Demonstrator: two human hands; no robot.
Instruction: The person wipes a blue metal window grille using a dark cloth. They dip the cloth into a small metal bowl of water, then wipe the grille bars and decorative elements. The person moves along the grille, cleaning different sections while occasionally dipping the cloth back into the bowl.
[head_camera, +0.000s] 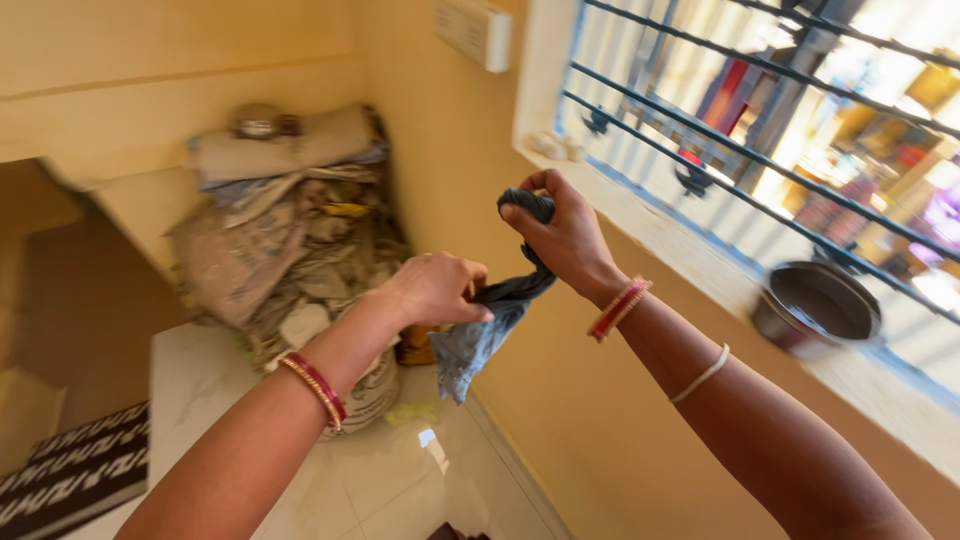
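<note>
Both hands are up in front of the yellow wall (480, 200), and there's a grey cloth (490, 310) stretched between them. Right hand (565, 235) sits higher, fist closed tight around the top end of the cloth, a dark bunch poking out above the knuckles. Left hand (435, 288) is lower and to the left, fingers curled shut on the middle of the same cloth. The loose end hangs down below the left hand, crumpled, dangling above the white floor (380, 480).

Red and gold bangles (620, 306) on the right wrist, a matching set (318, 390) on the left, plus a thin pale band (700, 374) further up the right forearm.

Behind the hands, far left, a tall heap of old papers and sacks (290, 240) is stacked in the corner, just beyond the left hand. On the right, a barred window (760, 150) with a wide sill (700, 270), and a dark round pan (818, 305) sits on that sill, well apart from the cloth. A white switch box (472, 32) is up on the wall. A black-and-white patterned mat (70, 475) lies near left
</note>
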